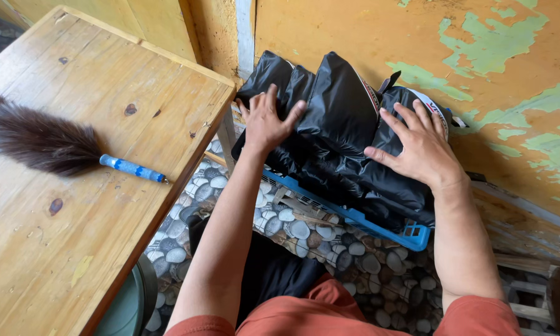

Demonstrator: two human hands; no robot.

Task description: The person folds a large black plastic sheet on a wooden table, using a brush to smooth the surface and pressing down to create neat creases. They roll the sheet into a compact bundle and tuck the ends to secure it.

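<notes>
Black plastic bags [339,118], packed upright in a blue crate [410,235] against the peeling orange wall [367,31], lie directly under our fingers. Our left hand [264,121] rests flat with fingers spread on the leftmost bag, gripping nothing, and our right hand [420,149] presses open-palmed on the rightmost, seemingly to steady the row. Well left of our fingers, a feather duster [49,146] lies on the wooden table [74,249].

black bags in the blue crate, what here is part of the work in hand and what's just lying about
In hand:
left hand, flat on the black bags
right hand, flat on the same bags
blue crate holding them

Lying about:
feather duster with blue handle
wooden table under it
</notes>
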